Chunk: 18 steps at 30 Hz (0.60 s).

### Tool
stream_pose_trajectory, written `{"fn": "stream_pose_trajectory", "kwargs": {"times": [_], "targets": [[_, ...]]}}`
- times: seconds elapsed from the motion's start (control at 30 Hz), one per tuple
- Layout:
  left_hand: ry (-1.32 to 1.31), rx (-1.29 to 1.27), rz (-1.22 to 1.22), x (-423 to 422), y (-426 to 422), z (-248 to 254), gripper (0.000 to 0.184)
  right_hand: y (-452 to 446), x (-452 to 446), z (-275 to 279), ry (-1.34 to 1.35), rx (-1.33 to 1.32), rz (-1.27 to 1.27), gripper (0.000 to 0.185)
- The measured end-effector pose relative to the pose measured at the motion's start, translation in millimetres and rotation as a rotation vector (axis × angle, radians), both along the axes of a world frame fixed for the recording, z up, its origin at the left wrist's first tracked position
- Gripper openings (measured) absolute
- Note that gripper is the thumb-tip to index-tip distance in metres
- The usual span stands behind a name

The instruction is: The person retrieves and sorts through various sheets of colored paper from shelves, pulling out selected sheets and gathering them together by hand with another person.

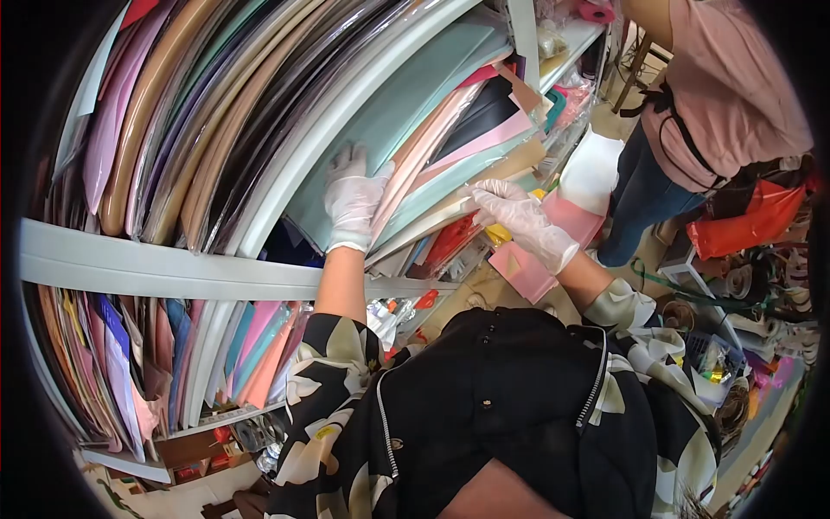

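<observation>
Sheets (pixel 399 121): your left hand (pixel 353 201) lies on them, fingers extended; your right hand (pixel 524 223) curls nearby, grip not determinable

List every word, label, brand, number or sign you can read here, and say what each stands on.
No text can be read anywhere.
Pale green sheets under the left hand: no lettering visible.
Wrapped items at lower right: any print is too small and blurred.

Over my feed I see a red bag (pixel 748 223) — a person in a pink top (pixel 735 99) beside it. Well left of the bag, coloured sheets (pixel 121 381) line a lower shelf (pixel 226 421).
</observation>
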<state>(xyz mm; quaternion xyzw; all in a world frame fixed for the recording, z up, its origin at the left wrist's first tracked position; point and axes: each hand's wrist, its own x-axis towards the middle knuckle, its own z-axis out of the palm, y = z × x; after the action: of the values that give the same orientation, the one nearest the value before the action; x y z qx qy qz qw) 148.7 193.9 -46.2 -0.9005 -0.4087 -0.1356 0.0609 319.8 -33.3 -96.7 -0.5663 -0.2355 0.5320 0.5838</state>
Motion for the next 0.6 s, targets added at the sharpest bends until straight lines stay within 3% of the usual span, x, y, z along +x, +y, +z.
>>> {"fn": "stream_pose_trajectory", "kwargs": {"times": [0.1,0.2,0.3,0.4,0.5,0.53,0.6], "targets": [[0.066,-0.15,0.007,5.5,11.1,6.0,0.069,2.0,-3.5,-3.7,0.034,0.021,-0.021,0.023],[0.13,-0.055,0.039,14.4,6.8,8.9,0.052,0.8,-6.5,-7.9,0.075,0.038,-0.02,0.021],[0.288,-0.125,0.112,28.3,-5.6,29.5,0.036,-1.1,-9.0,-10.4,0.08,0.035,-0.012,0.02],[0.31,-0.133,0.107,25.3,31.7,11.9,0.035,-0.5,-6.8,-11.8,0.058,0.044,-0.031,0.02],[0.27,0.005,0.198,15.0,35.7,35.9,0.031,3.3,0.9,-2.6,-0.06,0.039,-0.034,0.023],[-0.027,0.163,0.173,7.2,50.3,23.9,0.029,8.0,4.5,2.6,-0.114,0.035,-0.028,0.024],[-0.071,0.438,-0.034,-5.0,70.0,31.3,0.03,26.8,12.5,9.8,-0.369,0.065,0.003,0.029]]}}
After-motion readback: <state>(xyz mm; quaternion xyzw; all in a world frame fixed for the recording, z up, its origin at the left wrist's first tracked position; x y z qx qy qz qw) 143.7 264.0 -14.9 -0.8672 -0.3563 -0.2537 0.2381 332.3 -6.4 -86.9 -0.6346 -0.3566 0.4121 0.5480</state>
